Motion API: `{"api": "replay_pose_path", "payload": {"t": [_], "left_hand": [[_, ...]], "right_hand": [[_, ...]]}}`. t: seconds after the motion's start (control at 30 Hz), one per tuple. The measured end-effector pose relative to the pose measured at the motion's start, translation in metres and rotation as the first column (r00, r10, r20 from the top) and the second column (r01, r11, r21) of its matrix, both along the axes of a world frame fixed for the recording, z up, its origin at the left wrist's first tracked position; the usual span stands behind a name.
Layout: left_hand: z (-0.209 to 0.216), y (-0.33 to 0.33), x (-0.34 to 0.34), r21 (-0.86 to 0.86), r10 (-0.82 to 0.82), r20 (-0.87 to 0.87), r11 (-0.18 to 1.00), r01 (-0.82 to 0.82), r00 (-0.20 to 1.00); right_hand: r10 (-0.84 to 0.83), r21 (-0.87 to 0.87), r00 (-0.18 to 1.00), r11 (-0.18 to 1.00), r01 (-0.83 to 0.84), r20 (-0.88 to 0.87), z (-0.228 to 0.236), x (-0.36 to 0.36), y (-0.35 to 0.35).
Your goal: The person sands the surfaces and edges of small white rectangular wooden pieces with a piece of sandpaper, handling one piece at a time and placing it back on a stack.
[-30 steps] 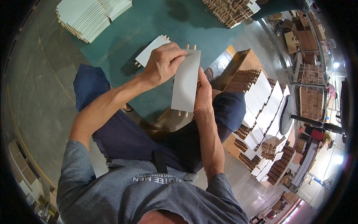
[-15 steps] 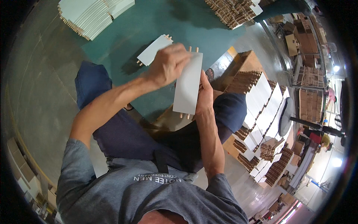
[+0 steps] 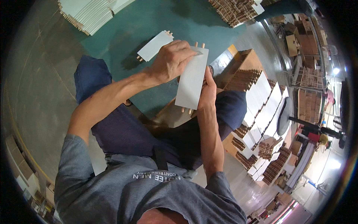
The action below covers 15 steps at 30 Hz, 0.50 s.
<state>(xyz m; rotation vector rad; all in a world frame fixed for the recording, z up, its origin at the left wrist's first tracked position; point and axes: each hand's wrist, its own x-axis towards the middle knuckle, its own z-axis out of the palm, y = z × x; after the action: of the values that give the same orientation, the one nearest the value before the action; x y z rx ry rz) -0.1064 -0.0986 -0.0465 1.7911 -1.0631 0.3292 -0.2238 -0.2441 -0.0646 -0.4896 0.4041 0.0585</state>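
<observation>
My right hand (image 3: 207, 93) grips a white rectangular board (image 3: 191, 84) along its right edge, thumb on the near face. Wooden dowel pegs (image 3: 199, 45) stick out of the board's top and bottom ends. My left hand (image 3: 171, 61) is closed in a pinch at the board's upper end. From its fingertips pokes a small pale pointed piece (image 3: 198, 53), which touches or nearly touches the white face; most of it is hidden in the fingers. Beyond my left hand, a similar white board with pegs (image 3: 153, 46) lies on the green mat (image 3: 145, 102).
A stack of white boards (image 3: 87, 15) stands at the far left, and a brown-edged stack (image 3: 233, 13) at the far right. On my right, a pallet (image 3: 246, 61) bears stacked white panels (image 3: 257, 100). A round black object on a post (image 3: 285, 115) rises beside them. Cardboard boxes (image 3: 307, 41) lie farther right.
The held board has shifted slightly right and up and tilts more. My left hand has moved a little to the right at its upper end, and the pale piece now shows at the fingertips.
</observation>
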Motion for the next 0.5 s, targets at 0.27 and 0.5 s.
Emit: {"api": "replay_pose_path", "payload": {"t": [0.27,0.5], "left_hand": [[0.028,0.028,-0.077,-0.102,-0.384,0.064,0.916,0.389,0.921],[0.021,0.018,-0.048,-0.323,-0.243,0.054,0.913,0.247,0.968]], "right_hand": [[-0.036,-0.251,0.998,0.968,0.022,-0.052,0.001,0.022,-0.004],[-0.033,-0.786,0.961,0.584,-0.205,-0.275,-0.081,0.057,0.019]]}}
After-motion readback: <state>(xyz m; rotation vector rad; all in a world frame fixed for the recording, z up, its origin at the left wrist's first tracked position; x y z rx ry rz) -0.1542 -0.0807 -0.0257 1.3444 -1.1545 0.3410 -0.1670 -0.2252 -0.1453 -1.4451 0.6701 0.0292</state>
